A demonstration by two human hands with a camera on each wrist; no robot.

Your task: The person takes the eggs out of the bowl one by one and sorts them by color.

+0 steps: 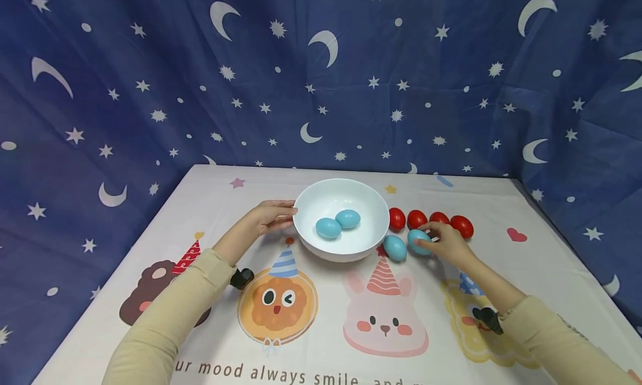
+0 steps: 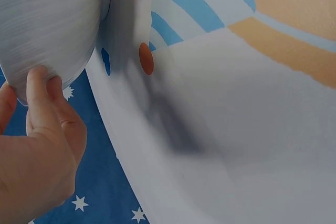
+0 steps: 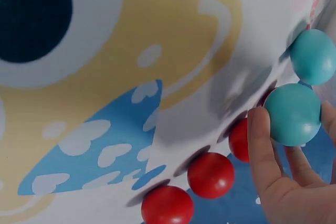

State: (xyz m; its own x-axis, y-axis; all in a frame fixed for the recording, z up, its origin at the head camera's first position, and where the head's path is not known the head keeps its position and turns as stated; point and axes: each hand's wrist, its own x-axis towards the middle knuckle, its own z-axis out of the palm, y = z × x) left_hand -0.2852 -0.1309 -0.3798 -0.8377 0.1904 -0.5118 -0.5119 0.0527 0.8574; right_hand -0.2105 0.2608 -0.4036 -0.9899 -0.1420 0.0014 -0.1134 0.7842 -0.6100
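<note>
A white bowl [image 1: 373,220] stands at the middle of the table with two light blue eggs [image 1: 328,228] inside. My left hand [image 1: 275,215] grips the bowl's left side, its fingers curled at the rim in the left wrist view. To the right of the bowl, my right hand [image 1: 450,244] pinches another blue egg [image 3: 294,114] between thumb and fingers. One more blue egg [image 1: 395,248] lies between that egg and the bowl. Just behind are several red eggs [image 1: 462,227] in a row, partly covered by the right hand in the head view.
A pale cloth [image 1: 220,318] printed with cartoon faces and lettering covers the table. Behind it hangs a dark blue curtain [image 1: 281,95] with moons and stars. Small black devices sit at the left wrist [image 1: 242,278] and right wrist [image 1: 487,320].
</note>
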